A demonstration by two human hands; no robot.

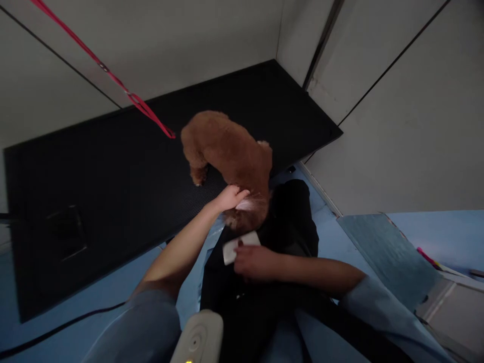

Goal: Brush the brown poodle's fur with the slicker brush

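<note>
Pale device nearest, cut off at bottom; my right hand clamped on white flat tool, detail blurred; left hand closed on brown dog, fingertips partly hidden

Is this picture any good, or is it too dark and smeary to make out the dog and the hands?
Head view: dim overall, the black table top nearly featureless; dog and both hands readable, though soft around the right one; dark trousers merge into shadow.
</note>
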